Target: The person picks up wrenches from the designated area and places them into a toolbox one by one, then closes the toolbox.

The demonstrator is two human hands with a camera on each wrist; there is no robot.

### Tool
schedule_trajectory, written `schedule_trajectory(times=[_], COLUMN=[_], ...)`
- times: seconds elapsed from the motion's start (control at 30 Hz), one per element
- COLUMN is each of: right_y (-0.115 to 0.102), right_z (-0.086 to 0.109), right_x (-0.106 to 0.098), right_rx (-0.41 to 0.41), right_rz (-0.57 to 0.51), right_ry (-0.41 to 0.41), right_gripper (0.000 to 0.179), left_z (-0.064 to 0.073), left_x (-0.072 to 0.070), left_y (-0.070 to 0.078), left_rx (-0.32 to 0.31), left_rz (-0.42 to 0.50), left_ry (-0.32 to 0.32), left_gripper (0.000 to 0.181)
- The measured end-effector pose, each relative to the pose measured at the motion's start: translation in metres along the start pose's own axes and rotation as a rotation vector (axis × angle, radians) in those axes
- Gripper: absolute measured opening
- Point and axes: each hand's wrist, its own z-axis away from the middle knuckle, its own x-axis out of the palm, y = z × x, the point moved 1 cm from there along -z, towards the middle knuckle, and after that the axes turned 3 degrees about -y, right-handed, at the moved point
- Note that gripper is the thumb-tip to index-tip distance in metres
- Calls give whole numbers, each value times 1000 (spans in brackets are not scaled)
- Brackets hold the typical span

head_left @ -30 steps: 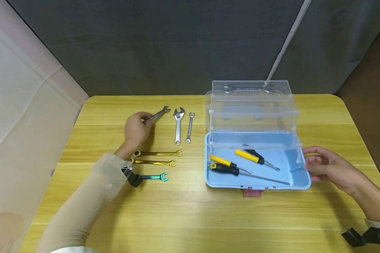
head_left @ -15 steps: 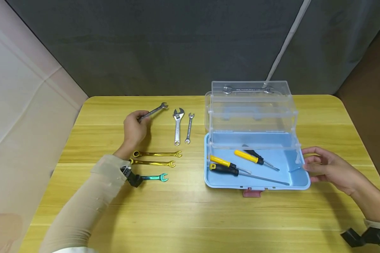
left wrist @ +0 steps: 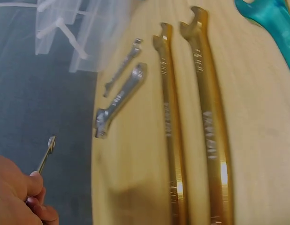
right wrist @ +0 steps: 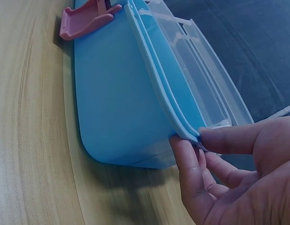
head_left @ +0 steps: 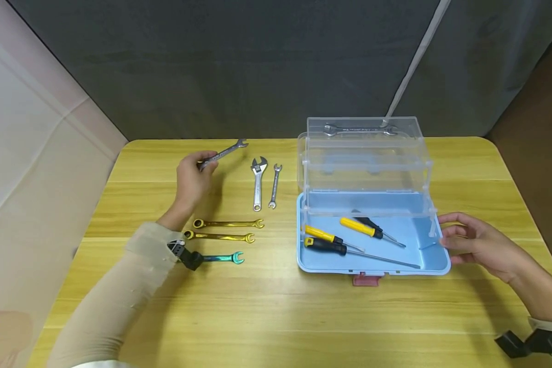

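My left hand (head_left: 192, 179) grips a silver wrench (head_left: 225, 152) by one end, holding it over the back left of the table. Its open jaw points up and right; the gripped end is hidden by the fingers. The left wrist view also shows this wrench (left wrist: 44, 159) beyond the thumb. At the right, my right hand (head_left: 485, 245) pinches the corner rim of a light blue toolbox (head_left: 409, 240). In the right wrist view the thumb lies on top of the rim, with fingers beneath. Inside the box lie several screwdrivers, among them a long black-handled one (head_left: 324, 245).
Between hand and box lie an adjustable wrench (head_left: 258, 189) and a small silver wrench (head_left: 275, 189). Nearer are two gold wrenches (head_left: 230, 224) and a teal wrench (head_left: 221, 258). Clear trays (head_left: 368, 176) stand raised behind the box; a wrench (head_left: 361, 130) lies in the top one.
My left hand, with the silver wrench in its grip, has risen slightly toward the back of the table. My right hand stays at the toolbox rim.
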Motion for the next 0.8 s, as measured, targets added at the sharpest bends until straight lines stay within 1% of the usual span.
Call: schedule_trajectory(times=[0.23, 0.37, 0.5, 0.8], right_y=[-1, -2, -2, 0], right_z=[-1, -1, -1, -1], right_x=[-1, -1, -2, -1], right_rx=[-4, 0, 2, -1], right_rz=[-39, -22, -10, -38], right_ry=[-6, -2, -5, -13], right_gripper=[34, 35, 36, 35], left_z=[-2, -4, -5, -11], left_x=[-9, -11, -10, -6], left_y=[21, 34, 48, 79], left_rx=[57, 93, 113, 155], left_rz=[-9, -8, -9, 9], left_ry=[-1, -8, -38, -88], left_gripper=[21, 21, 21, 21])
